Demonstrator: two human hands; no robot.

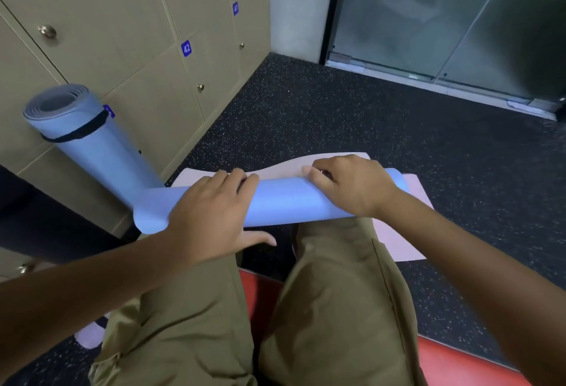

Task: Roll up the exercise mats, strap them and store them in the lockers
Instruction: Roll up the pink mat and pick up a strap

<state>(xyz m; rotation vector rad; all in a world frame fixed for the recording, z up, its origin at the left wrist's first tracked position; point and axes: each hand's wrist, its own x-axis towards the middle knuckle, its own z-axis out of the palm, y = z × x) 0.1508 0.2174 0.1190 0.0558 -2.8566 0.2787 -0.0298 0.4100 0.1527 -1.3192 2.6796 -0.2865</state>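
1. Head view: I look down at my two bare forearms, my knees in olive trousers (321, 309), and a dark speckled floor (367, 116).
2. A blue mat (284, 198) lies crosswise on the floor just past my knees, almost fully rolled. Its last unrolled part shows a pale pink underside and lies flat on the far side of the roll.
3. My left hand (211, 217) lies palm down on the left half of the roll. The fingers are loosely together and curl over the top, and the thumb points right along the near side.
4. My right hand (346, 183) rests on the right half of the roll. Its fingers are bent and pressed together at the far edge, where the roll meets the flat pink part. I cannot tell whether they pinch that edge.
5. A second blue mat (92, 146) is already rolled and stands tilted against the lockers (122, 18) at left. A black strap (76, 133) circles it near the top. Its lower end touches the left end of the mat under my hands.
6. The lockers are beige, with round metal knobs and blue number tags reading 41 and 42. Every door I can see is closed.
7. A red pad (453, 361) lies under my legs at bottom right.
8. A glass door (444, 18) stands at the far right.
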